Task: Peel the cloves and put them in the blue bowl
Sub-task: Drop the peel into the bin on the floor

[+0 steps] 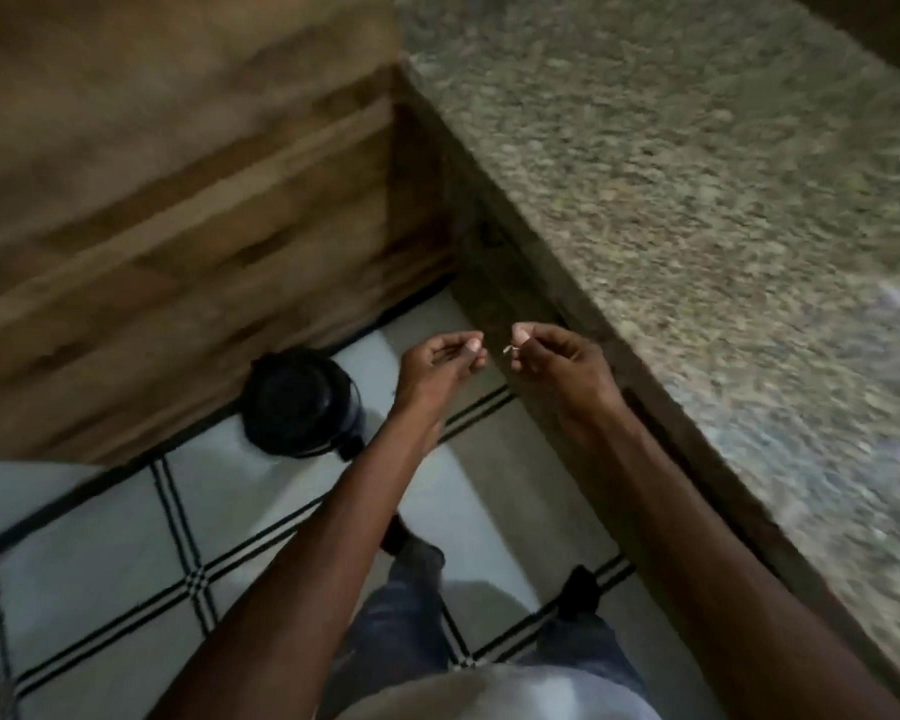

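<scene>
head view: blurred, dim. both hands out over the floor (126, 511), beside the worktop (697, 200) edge. right hand (552, 361) fingers curled, pinching a pale scrap (510, 349), likely clove skin. left hand (437, 356) fingers curled, pinching; contents cannot tell. step judged: shedding peel. blue bowl not in view. black container (297, 402) stands below left. next: turn back to the worktop; room is open on that side.
</scene>
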